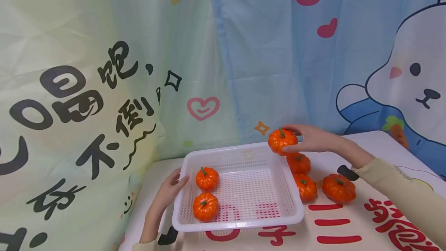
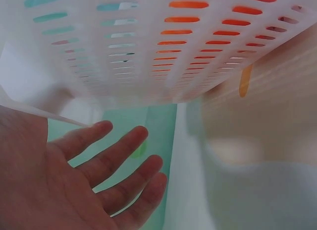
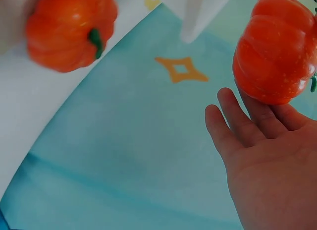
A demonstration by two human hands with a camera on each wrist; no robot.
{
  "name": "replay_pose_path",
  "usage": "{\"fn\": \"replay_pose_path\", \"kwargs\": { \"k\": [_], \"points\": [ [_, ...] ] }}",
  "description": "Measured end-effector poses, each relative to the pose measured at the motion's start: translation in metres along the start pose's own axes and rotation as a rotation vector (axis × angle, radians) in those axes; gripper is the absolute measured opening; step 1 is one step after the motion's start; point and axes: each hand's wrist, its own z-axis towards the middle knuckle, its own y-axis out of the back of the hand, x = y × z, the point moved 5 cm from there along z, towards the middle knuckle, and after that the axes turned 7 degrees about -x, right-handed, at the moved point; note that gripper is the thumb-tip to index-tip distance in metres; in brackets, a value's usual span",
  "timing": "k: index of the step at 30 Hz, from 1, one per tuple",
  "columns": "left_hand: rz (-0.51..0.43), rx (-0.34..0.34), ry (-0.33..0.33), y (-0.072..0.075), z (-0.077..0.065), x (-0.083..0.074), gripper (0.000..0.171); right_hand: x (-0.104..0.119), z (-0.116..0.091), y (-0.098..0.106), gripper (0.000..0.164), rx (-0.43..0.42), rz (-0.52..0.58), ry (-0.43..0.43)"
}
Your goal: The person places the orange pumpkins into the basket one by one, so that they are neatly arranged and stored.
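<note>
My right hand [image 1: 308, 138] grips a small orange toy pumpkin [image 1: 281, 141] with a green stem, above the right back corner of a white plastic basket [image 1: 240, 226]. In the right wrist view, fingers support the held pumpkin [image 3: 277, 49]. At the basket's left side, my left hand [image 1: 169, 189] holds the rim, thumb over it and fingers outside. The left wrist view shows these fingers [image 2: 126, 175] spread below the rim, beside the slotted wall [image 2: 143, 86]. Inside the basket, two pumpkins, one farther back [image 1: 207, 179] and one nearer [image 1: 205, 207], sit along the left wall.
Right of the basket stand more pumpkins: one at the back [image 1: 299, 163], one against the basket's side [image 1: 306, 188] and one farther right [image 1: 338, 188]. The white table [image 1: 374, 142] carries red printed characters. A printed curtain [image 1: 258, 69] hangs right behind it.
</note>
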Motion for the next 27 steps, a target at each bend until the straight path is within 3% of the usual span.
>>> {"fn": "replay_pose_path", "kwargs": {
  "k": [12, 19, 27],
  "points": [
    [0.005, -0.003, -0.007, 0.001, 0.000, 0.000, 0.057, 0.035, 0.034, -0.036, 0.084, 0.078, -0.059, 0.122],
    [-0.031, -0.016, -0.020, 0.000, 0.000, -0.001, 0.058, 0.058, 0.050, -0.058, 0.079, 0.151, -0.003, 0.149],
    [-0.018, -0.014, -0.003, -0.001, 0.001, 0.000, 0.057, 0.080, 0.062, -0.087, 0.074, 0.229, -0.015, 0.188]
  ]
}}
